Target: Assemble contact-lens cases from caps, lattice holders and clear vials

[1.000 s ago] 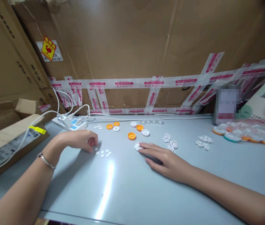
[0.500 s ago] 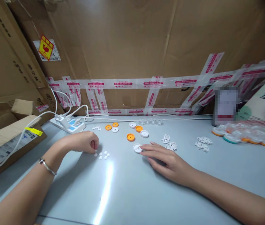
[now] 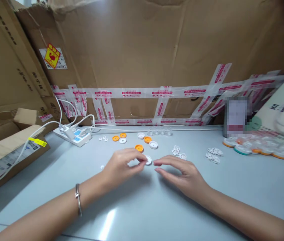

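Observation:
My left hand (image 3: pixel 125 164) is pinched at the near left edge of a white round base (image 3: pixel 148 160). A small white disc seems to be between its thumb and forefinger, mostly covered by the fingertips. On the other side of the base, my right hand (image 3: pixel 182 170) has its thumb and fingers apart, with nothing visible between them. One small white disc (image 3: pixel 102 167) lies left of my left hand, which hides the others. An orange ring-shaped base (image 3: pixel 139 148) and another white one (image 3: pixel 153 145) sit just behind.
Clear domes (image 3: pixel 160 132) stand at the back. White perforated plates (image 3: pixel 214 155) lie to the right, before a phone (image 3: pixel 236 117) and several domed pieces (image 3: pixel 259 147). At left are a power strip (image 3: pixel 75 135) and an open carton (image 3: pixel 8 154). A large cardboard box (image 3: pixel 121 50) backs the table.
My left hand has moved right from the small white discs to the white base, fingers pinched. My right hand has let go of the base and drawn slightly off it.

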{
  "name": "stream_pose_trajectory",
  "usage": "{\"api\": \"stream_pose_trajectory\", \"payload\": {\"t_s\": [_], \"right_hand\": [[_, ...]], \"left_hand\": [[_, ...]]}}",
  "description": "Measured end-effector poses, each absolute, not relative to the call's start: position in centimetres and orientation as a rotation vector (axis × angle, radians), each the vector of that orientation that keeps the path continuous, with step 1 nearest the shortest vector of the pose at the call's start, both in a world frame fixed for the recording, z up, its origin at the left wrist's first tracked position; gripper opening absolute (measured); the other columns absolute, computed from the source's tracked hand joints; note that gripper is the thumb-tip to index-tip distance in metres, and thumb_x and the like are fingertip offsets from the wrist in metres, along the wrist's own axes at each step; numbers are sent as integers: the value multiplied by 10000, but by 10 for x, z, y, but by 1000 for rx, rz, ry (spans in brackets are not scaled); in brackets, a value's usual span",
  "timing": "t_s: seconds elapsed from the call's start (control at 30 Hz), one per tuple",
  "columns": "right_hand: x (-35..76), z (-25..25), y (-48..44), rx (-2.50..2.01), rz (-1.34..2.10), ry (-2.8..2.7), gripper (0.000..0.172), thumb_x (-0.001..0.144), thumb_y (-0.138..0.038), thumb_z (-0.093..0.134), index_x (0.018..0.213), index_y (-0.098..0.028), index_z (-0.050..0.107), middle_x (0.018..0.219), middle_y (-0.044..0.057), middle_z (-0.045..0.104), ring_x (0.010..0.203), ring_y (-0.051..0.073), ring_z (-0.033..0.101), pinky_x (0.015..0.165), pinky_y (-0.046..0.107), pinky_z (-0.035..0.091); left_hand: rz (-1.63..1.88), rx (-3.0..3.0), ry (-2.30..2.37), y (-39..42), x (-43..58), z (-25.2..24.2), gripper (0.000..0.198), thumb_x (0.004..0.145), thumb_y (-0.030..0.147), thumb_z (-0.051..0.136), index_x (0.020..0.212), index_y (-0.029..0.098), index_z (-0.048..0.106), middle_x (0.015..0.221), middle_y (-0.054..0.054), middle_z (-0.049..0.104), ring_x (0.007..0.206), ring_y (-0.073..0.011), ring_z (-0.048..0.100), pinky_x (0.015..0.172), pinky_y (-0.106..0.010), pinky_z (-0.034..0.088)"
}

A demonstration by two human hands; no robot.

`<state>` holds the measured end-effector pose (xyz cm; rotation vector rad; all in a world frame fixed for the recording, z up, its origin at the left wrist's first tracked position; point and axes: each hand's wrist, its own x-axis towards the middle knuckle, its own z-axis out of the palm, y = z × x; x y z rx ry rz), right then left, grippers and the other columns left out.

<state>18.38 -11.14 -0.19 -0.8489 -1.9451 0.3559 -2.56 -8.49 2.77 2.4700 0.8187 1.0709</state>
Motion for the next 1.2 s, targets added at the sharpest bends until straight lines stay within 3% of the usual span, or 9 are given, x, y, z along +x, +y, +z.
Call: {"api": "stream_pose_trajectory", "payload": {"t_s": [0.23, 0.57, 0.8, 1.2], "right_hand": [[180, -12, -111, -822, 440, -1956, 179, 814, -166, 546, 918, -235, 674, 856, 25, 727, 763, 154, 681, 675, 256, 557], [196, -11, -83, -1020, 272, -2028, 119, 809, -167, 524, 808, -200, 638, 795, 37, 692, 763, 170, 639, 681, 286, 504], [187, -14, -71, -927, -69, -2296, 124, 838, -167, 510, 804, -189, 627, 776, 57, 673, 739, 179, 606, 667, 313, 444], [185, -24, -67, -858, -97, -2414, 155, 854, -143, 483, 897, -184, 626, 806, 57, 666, 785, 174, 603, 698, 316, 433]], "left_hand": [[1102, 2381, 781, -96, -8, 11, 102, 816, 165, 566, 821, 147, 666, 733, -36, 698, 656, -118, 640, 629, -215, 504], [611, 2716, 1012, -61, -28, -5, 196, 825, 225, 575, 993, 189, 669, 1011, -77, 661, 939, -200, 604, 835, -320, 462], [492, 2816, 1026, -65, -27, -5, 204, 860, 243, 537, 1028, 249, 652, 1016, -33, 676, 942, -192, 616, 776, -309, 404], [439, 2871, 1041, -66, -26, -3, 181, 882, 250, 508, 988, 235, 653, 982, -32, 691, 914, -163, 613, 756, -304, 304]]}}
